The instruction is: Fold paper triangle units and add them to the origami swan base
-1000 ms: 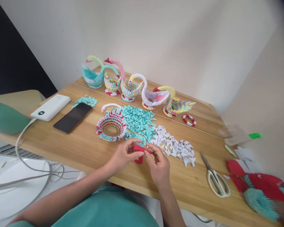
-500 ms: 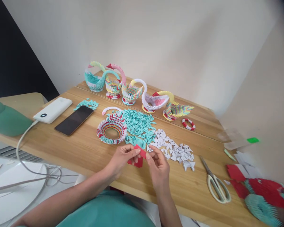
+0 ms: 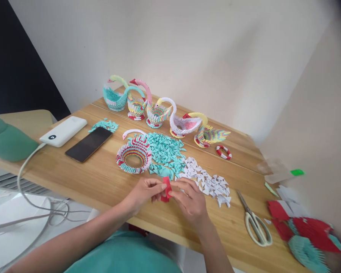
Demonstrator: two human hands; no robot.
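Between my two hands is a small piece of red paper point(image 3: 166, 186), upright and narrow. My left hand point(image 3: 149, 190) pinches its left side between thumb and fingers. My right hand point(image 3: 189, 195) grips the right side with its fingertips. More red paper shows just below, partly hidden by my fingers. Just beyond my hands lie heaps of folded turquoise paper pieces point(image 3: 165, 149) and folded white paper pieces point(image 3: 206, 177). A round basket of interlocked paper pieces point(image 3: 134, 153) stands to the left, with a curved white paper neck point(image 3: 135, 132) behind it.
Several finished paper swans point(image 3: 184, 125) line the back of the table, with a red-and-white paper ring point(image 3: 223, 152) at their right. Scissors point(image 3: 255, 223) lie at right near red paper sheets point(image 3: 312, 229). A phone point(image 3: 88, 144) and a cabled white power bank point(image 3: 64, 131) are at left.
The red paper has turned from slanted to upright and looks narrower. My right hand has rolled over it, its back now facing up. The view has shifted slightly.
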